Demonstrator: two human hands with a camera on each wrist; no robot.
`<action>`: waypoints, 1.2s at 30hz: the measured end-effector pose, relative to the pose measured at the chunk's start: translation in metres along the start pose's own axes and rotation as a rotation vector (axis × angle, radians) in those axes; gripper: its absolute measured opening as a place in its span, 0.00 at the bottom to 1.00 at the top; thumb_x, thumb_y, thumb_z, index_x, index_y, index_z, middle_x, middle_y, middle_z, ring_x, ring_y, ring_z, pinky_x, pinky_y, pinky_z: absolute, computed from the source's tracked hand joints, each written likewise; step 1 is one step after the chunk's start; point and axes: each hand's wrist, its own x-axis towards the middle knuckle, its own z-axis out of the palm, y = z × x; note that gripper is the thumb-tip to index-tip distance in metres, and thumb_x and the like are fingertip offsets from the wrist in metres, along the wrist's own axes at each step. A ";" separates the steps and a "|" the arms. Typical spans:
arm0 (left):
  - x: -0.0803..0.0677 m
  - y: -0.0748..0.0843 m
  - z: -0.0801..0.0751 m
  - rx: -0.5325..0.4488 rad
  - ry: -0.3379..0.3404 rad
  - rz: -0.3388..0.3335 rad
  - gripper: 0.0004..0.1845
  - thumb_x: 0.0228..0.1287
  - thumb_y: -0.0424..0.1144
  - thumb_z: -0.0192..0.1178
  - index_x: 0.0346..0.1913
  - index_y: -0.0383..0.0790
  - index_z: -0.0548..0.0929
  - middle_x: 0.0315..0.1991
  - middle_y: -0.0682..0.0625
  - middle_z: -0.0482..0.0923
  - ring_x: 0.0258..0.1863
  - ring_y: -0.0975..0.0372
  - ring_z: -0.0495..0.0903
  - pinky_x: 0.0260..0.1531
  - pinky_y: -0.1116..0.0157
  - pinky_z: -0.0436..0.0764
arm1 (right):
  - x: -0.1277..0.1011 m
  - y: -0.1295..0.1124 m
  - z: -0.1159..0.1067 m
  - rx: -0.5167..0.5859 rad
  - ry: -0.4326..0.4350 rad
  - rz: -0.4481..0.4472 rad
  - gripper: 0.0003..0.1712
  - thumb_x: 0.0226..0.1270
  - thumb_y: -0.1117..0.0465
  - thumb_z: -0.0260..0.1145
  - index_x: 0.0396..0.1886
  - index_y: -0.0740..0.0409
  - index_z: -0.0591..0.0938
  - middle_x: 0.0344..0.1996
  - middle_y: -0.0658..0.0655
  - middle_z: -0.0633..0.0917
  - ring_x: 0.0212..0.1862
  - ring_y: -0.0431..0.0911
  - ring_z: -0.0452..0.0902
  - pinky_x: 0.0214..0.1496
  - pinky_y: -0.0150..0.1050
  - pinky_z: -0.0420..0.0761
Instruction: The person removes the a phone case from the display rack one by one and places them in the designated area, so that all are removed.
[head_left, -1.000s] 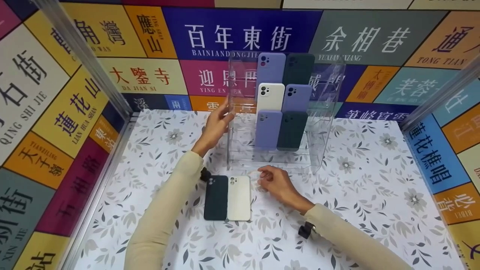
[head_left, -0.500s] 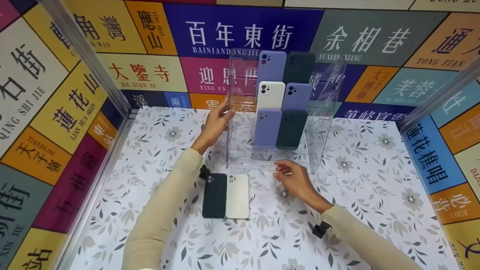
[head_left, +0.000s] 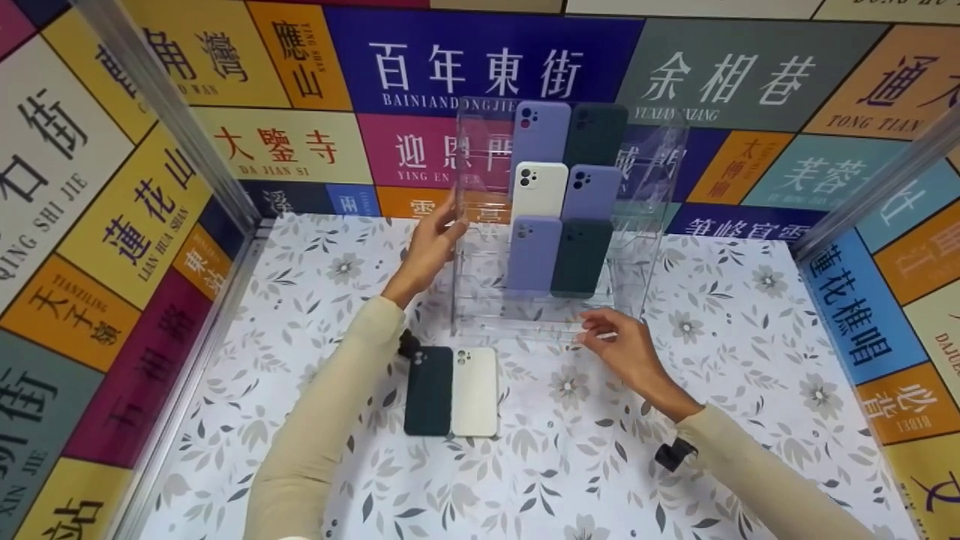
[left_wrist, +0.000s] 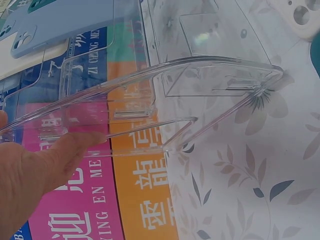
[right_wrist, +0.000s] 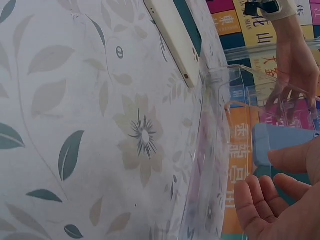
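Note:
A clear plastic tiered display stand point(head_left: 455, 300) holds several phone cases: lavender point(head_left: 540, 131) and dark green point(head_left: 600, 135) on top, white point(head_left: 540, 191) and lavender in the middle, lavender point(head_left: 534, 259) and dark green below. My left hand point(head_left: 431, 244) grips the stand's left edge; the left wrist view shows that hand point(left_wrist: 40, 165) at the clear side panel point(left_wrist: 210, 60). Beside the stand's lower front edge is my right hand point(head_left: 626, 345), its fingers loosely curled and holding nothing. The right wrist view shows this hand point(right_wrist: 280, 200) close to a lavender case point(right_wrist: 280, 137).
On the floral-patterned table point(head_left: 735, 360), a dark case point(head_left: 429, 390) and a white case point(head_left: 475, 391) lie side by side in front of the stand. Colourful printed walls point(head_left: 480, 60) enclose the back and both sides, with metal posts point(head_left: 161, 97) at the corners.
My right hand has moved rightward and slightly farther away along the stand's front edge, leaving the white case's side. The left hand stays on the stand, and the cases keep their places.

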 end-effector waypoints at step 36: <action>-0.001 0.001 0.000 0.011 0.011 -0.018 0.35 0.87 0.41 0.57 0.89 0.55 0.59 0.80 0.40 0.72 0.74 0.44 0.77 0.60 0.41 0.85 | 0.069 -0.061 -0.072 -0.249 0.078 -0.319 0.22 0.73 0.73 0.74 0.64 0.69 0.86 0.53 0.69 0.86 0.57 0.62 0.84 0.61 0.60 0.82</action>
